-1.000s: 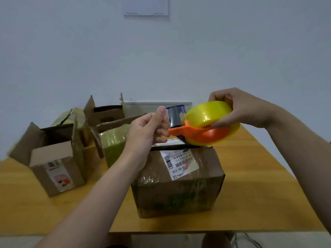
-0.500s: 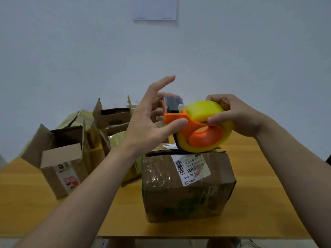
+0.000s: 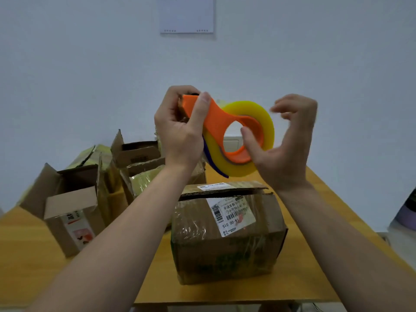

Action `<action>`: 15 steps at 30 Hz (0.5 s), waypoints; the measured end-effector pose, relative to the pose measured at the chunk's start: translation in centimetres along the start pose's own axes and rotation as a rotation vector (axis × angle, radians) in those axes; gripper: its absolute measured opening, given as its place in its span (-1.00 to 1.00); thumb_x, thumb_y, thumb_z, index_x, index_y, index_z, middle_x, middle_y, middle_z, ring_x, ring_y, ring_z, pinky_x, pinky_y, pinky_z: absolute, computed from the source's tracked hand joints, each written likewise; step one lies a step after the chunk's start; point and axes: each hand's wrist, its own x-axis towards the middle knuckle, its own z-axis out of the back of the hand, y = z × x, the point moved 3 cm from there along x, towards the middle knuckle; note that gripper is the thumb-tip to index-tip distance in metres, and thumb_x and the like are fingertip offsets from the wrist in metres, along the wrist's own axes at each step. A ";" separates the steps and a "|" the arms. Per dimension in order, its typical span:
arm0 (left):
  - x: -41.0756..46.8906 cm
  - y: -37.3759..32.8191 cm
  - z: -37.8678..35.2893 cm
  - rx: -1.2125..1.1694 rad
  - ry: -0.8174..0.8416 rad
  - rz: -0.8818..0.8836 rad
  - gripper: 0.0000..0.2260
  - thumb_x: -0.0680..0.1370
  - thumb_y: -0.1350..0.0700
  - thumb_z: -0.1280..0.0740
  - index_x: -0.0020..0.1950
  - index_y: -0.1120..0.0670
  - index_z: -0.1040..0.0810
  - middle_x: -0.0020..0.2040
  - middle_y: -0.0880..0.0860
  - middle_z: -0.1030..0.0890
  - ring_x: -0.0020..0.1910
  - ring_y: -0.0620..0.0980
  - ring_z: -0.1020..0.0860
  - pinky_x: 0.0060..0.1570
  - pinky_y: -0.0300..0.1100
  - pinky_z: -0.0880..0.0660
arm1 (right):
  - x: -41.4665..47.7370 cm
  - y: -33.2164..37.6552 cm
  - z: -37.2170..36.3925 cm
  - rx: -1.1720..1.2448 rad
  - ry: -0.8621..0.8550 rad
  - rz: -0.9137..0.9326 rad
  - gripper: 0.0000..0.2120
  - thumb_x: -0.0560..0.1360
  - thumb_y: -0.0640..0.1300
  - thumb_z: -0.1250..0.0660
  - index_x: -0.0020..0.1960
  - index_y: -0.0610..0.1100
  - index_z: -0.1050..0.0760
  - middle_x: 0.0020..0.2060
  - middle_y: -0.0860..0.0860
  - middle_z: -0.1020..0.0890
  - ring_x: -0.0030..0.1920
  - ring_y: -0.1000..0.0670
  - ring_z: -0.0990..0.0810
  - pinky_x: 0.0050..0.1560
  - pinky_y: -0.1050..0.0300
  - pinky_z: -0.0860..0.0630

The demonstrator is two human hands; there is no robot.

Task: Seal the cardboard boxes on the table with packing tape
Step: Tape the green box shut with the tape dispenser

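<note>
Head view: we hold the orange dispenser (image 3: 216, 122) up in front of the wall, well above the table (image 3: 315, 266). Our left hand (image 3: 180, 136) is closed round its narrow left end. The thumb lies along the near face and the fingers wrap behind it. The wrist is straight and the forearm rises from the lower left.

The yellow tape (image 3: 267, 129) sits on the dispenser's ring at the right, tilted so its flat side faces us. A dark blue strip (image 3: 213, 165) curves under its lower left edge.

Our right hand (image 3: 286, 152) is loosely spread beside the tape and grips nothing, palm turned left. Its thumb (image 3: 249, 140) rests against the orange ring at the hole. The fingers curl beyond the roll's right rim, but they are blurred, so we cannot tell whether any touches the tape. The right forearm climbs from the lower right corner.

Our left fingers cover the dispenser's tip, so it is hard to make out.

Below the hands, 1 box (image 3: 225, 248) stands by the table's near edge. Its flaps are down with a gap along the top, and its near face carries crinkled film and a white label (image 3: 231, 215). Open boxes (image 3: 67, 217) crowd the table's left side, partly hidden by our left forearm. A paper (image 3: 186, 14) on the wall is cut off at the top.
</note>
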 end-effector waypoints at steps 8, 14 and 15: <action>1.8 -0.3 -0.2 0.045 -0.108 0.214 -0.76 0.59 -0.08 -0.41 -0.21 -0.01 -0.51 -0.35 -0.14 -0.50 -0.32 -0.12 -0.50 -0.26 -0.14 -0.50 | -1.1 3.3 -2.2 -0.309 0.481 0.187 -0.33 0.28 0.27 -0.55 0.13 -0.20 -0.48 -0.07 -0.07 -0.63 -0.02 -0.14 -0.57 0.11 0.05 -0.42; 2.4 0.5 0.5 0.203 0.102 0.541 -0.62 0.57 -0.32 -0.31 -0.26 -0.07 -0.53 -0.41 -0.11 -0.60 -0.37 -0.07 -0.60 -0.18 -0.13 -0.56 | 0.0 2.8 -2.4 -0.286 0.704 0.146 -0.55 0.42 0.29 -0.44 -0.07 -0.07 -0.45 -0.30 0.04 -0.56 -0.28 -0.03 -0.55 -0.25 0.14 -0.48; 2.6 0.4 0.8 0.250 0.188 0.574 -0.59 0.57 -0.38 -0.25 -0.19 -0.08 -0.57 -0.35 -0.11 -0.67 -0.33 -0.05 -0.66 -0.22 -0.18 -0.59 | 0.2 2.5 -2.1 -0.145 0.746 0.061 -0.57 0.42 0.29 -0.46 -0.08 -0.06 -0.46 -0.31 0.07 -0.55 -0.31 0.03 -0.54 -0.30 0.19 -0.47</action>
